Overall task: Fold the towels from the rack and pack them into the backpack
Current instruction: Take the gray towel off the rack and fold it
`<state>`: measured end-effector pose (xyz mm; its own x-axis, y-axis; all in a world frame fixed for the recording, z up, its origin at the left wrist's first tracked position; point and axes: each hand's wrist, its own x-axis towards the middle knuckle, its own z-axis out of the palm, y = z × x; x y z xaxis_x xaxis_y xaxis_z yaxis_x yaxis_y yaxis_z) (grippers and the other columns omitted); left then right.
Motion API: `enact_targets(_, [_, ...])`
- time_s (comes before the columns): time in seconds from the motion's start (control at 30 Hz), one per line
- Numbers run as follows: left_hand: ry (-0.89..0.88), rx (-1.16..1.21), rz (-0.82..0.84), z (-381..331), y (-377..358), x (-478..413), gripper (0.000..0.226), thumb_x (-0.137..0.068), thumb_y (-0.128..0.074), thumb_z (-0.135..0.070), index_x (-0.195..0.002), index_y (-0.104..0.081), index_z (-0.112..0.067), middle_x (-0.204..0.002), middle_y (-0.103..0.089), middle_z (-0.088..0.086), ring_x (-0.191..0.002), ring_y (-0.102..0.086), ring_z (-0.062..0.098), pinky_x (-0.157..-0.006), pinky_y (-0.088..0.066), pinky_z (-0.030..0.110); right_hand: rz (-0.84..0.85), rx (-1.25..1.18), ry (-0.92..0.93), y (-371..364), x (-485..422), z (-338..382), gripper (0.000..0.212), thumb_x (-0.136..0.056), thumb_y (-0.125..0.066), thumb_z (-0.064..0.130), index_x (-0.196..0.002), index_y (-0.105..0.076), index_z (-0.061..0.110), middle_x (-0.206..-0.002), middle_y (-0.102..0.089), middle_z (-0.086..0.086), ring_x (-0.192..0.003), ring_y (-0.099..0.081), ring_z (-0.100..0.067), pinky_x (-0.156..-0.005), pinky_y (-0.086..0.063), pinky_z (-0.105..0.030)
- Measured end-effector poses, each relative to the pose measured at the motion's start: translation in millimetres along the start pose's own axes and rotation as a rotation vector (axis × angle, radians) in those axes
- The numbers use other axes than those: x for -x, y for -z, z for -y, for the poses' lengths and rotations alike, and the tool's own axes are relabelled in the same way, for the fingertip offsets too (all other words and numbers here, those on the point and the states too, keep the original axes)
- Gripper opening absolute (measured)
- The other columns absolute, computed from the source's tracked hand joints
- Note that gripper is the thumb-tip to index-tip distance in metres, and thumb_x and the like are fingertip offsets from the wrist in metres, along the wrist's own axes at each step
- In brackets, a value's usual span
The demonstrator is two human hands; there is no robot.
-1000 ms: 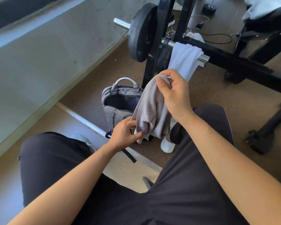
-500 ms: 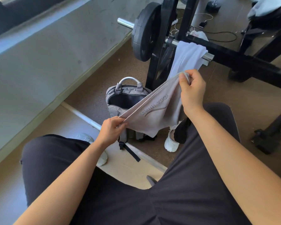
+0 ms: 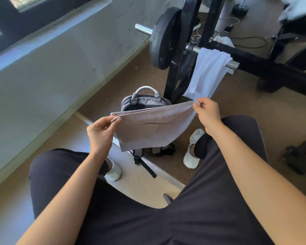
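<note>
Grey towel (image 3: 148, 129) is held up in the air over my knees, stretched taut along its top edge. Left hand (image 3: 100, 133) pinches the top left corner between thumb and forefinger, with the other fingers curled under. Right hand (image 3: 208, 113) pinches the top right corner the same way, and both grips are closed on cloth. The long axis runs hand to hand, left to right, with the right end higher and farther from me. The rest of the cloth hangs below my fingers, print facing me and upside down. The top edge shows two layers, so I judge it is already doubled once. Backpack (image 3: 131, 101) stands on the floor directly behind and below the towel, between my shoes, with its mouth open upward. Next fold, as I judge it: bring the two corners together across the long axis, then lower the bundle forward and down into the mouth. Either hand could do that, and the left sits slightly nearer the opening. White towel (image 3: 208, 71) hangs on the bar (image 3: 234, 64) just beyond my right hand, not yet folded.
</note>
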<state>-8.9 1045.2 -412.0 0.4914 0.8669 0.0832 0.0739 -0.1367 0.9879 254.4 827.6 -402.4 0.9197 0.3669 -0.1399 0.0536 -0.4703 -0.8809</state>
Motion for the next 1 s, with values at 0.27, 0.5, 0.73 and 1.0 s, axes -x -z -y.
enact_targets(0.27, [-0.009, -0.079, -0.038, 2, 10, -10, 0.03, -0.092, -0.078, -0.011, -0.119, -0.072, -0.024, -0.079, -0.073, -0.01, -0.07, -0.063, -0.004, -0.08, -0.054, 0.018, -0.005, 0.02, 0.143, 1, 9, 3, 0.007, -0.1, -0.059, 0.017, -0.098, -0.065, 0.017, -0.089, -0.068, -0.003, -0.084, -0.062, -0.013, -0.075, -0.049, -0.026])
enact_targets(0.5, [0.02, -0.15, -0.046, 14, 13, -14, 0.02, -0.098, -0.07, -0.017, -0.086, -0.068, -0.033, -0.078, -0.066, -0.014, -0.071, -0.057, 0.0, -0.075, -0.048, 0.025, 0.13, 0.172, 0.151, 1, 11, 0, 0.012, -0.1, -0.06, 0.018, -0.1, -0.069, 0.011, -0.088, -0.071, -0.017, -0.086, -0.066, -0.029, -0.079, -0.053, -0.042])
enact_targets(0.73, [-0.049, -0.174, -0.219, 12, 15, -16, 0.007, -0.102, -0.062, -0.023, -0.098, -0.061, -0.018, -0.083, -0.058, -0.011, -0.072, -0.052, 0.0, -0.071, -0.043, 0.017, 0.209, -0.001, 0.126, -1, 19, 10, 0.008, -0.099, -0.061, 0.013, -0.095, -0.068, 0.011, -0.064, -0.064, -0.005, -0.047, -0.057, -0.01, -0.044, -0.044, -0.024])
enact_targets(1.0, [-0.015, -0.188, -0.162, 15, 11, -15, 0.012, -0.102, -0.063, -0.015, -0.092, -0.062, -0.022, -0.081, -0.058, -0.014, -0.068, -0.052, -0.009, -0.07, -0.042, 0.013, 0.174, 0.029, 0.158, -7, 22, 7, 0.009, -0.098, -0.063, 0.014, -0.1, -0.07, 0.009, -0.09, -0.074, -0.007, -0.089, -0.069, -0.022, -0.085, -0.055, -0.041])
